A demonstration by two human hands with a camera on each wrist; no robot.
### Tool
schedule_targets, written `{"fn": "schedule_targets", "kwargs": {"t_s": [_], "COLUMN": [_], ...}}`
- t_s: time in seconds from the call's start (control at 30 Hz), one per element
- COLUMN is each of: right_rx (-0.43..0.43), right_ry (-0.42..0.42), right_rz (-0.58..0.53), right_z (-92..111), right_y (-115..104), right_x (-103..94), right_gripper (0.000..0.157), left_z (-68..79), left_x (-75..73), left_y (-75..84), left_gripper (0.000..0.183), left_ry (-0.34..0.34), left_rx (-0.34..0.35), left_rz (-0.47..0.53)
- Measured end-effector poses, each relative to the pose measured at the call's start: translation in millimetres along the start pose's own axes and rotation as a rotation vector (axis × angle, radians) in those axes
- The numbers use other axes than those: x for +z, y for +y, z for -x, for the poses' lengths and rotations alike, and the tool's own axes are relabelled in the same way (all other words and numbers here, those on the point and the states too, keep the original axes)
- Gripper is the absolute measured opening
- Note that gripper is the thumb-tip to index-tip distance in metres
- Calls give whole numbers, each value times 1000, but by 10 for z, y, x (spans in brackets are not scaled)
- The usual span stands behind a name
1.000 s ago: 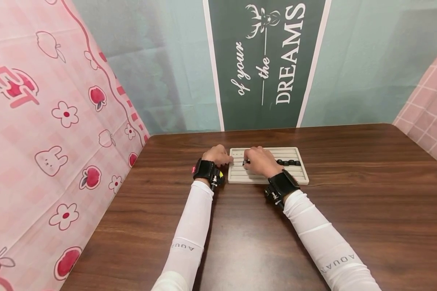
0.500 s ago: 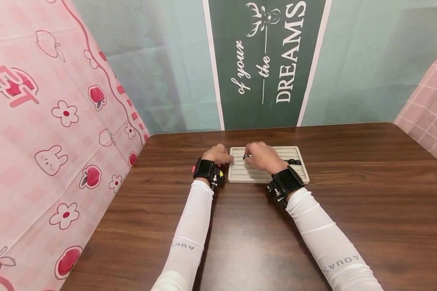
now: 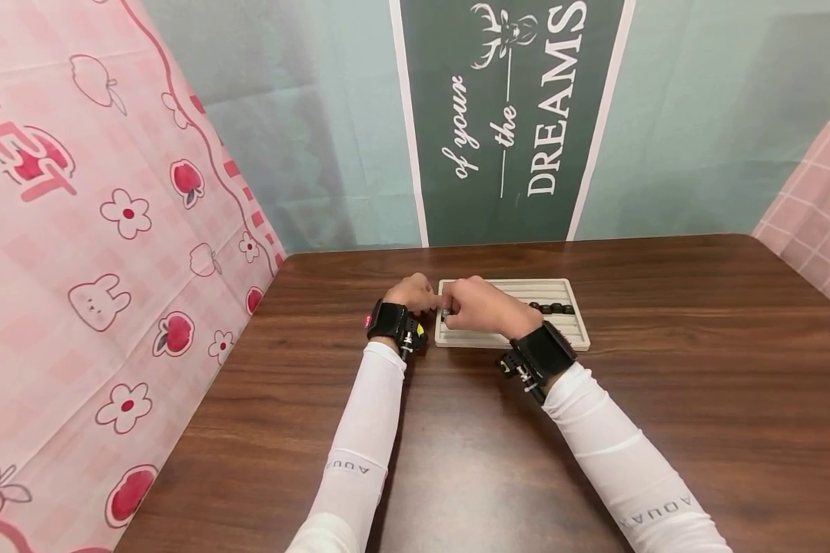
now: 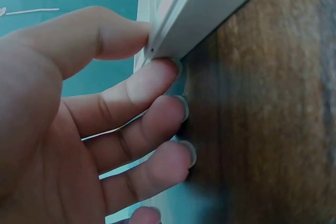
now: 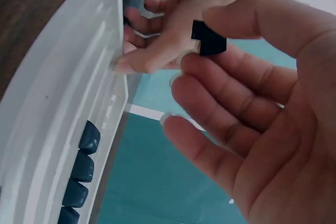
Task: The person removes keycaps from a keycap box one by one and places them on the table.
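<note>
- Teal cloth [image 3: 318,138] hangs behind, cut off at the top; its dark panel's sideways lettering stays partly out of frame.
- The brown counter [image 3: 664,369] runs past the lower edge, under two white sleeves [image 3: 349,430], themselves cut off.
- Pink printed cloth [image 3: 145,307] fills the left side, its big lettering cropped.
- The off-white ridged tray [image 3: 549,290] lies flat on the counter, its middle covered by the right hand [image 3: 487,305].
- That hand pinches a dark cap [image 5: 212,39] between thumb and forefinger, other fingers loosely bent — above the tray's left end, the cap mostly hidden from the head view.
- The left hand [image 3: 411,295] pinches the tray's left edge between thumb and forefinger, remaining fingers gently curved; the little finger is nearly cropped out in its wrist view.
- Black caps [image 5: 81,168] sit in a row in the tray — probably key caps, their marks too small to read.
</note>
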State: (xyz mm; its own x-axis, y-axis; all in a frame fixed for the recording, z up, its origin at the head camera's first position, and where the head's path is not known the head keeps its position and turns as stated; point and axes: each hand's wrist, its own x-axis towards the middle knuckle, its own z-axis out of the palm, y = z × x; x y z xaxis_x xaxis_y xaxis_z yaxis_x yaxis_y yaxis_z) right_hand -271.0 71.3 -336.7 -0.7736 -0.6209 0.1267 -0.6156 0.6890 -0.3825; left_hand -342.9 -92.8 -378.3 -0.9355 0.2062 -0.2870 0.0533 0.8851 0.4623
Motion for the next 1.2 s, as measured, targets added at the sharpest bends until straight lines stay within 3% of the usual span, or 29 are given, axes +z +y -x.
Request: {"fn": "schedule_targets", "kwargs": {"t_s": [0.17, 0.53, 1.2], "right_rx": [-46, -41, -5], "right_ry": [-47, -151, -224], "right_rz": [15, 66, 92], "right_z": [-7, 32, 66], "right_y": [-35, -91, -129], "right_x": [86, 214, 332], "right_gripper": [8, 8, 21], "left_z": [8, 11, -11], "left_x": [1, -3, -21], "left_y": [-16, -20, -41], "left_gripper": [39, 38, 42], "left_ry": [7, 8, -5], "left_rx": [9, 14, 23], "left_rz": [-7, 7, 17]}}
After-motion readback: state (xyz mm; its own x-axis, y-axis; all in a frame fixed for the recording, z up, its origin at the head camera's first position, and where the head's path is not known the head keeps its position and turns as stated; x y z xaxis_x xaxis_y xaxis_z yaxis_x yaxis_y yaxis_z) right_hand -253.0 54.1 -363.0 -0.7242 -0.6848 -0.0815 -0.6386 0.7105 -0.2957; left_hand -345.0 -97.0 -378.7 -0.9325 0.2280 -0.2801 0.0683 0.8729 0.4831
